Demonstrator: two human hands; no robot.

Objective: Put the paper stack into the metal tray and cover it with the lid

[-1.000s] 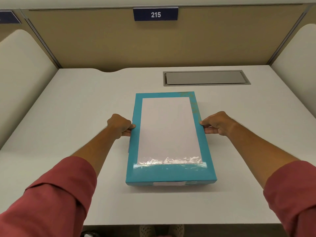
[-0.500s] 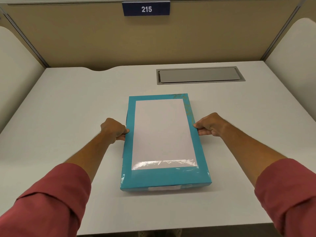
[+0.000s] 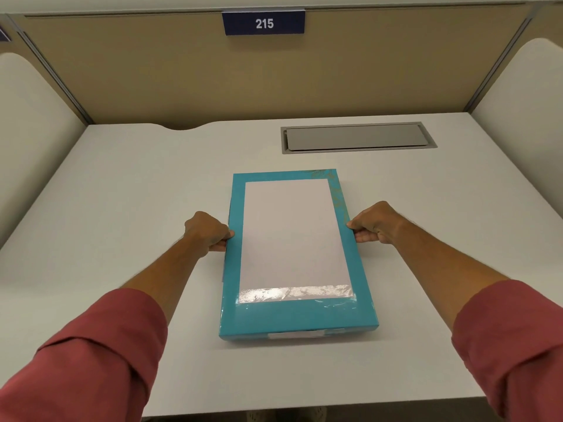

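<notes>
A teal lid [image 3: 294,318] with a clear window lies flat in the middle of the white desk [image 3: 122,208]. White paper [image 3: 289,233] shows through the window, with glare on the film near its front end. The lid hides the tray; only a thin pale sliver shows along its left side. My left hand [image 3: 207,233] pinches the lid's left long edge, thumb on top. My right hand [image 3: 376,223] pinches the right long edge at about the same height. Both forearms wear rolled red sleeves.
A grey metal cable hatch [image 3: 358,137] is set into the desk at the back right. Beige partitions close the back, with a blue sign reading 215 [image 3: 264,23]. Pale side panels [image 3: 27,141] flank the desk. The desk's front edge lies just below the lid.
Both hands keep the same grip on the lid's sides and the lid stays in place on the desk. Only my head view has shifted slightly.
</notes>
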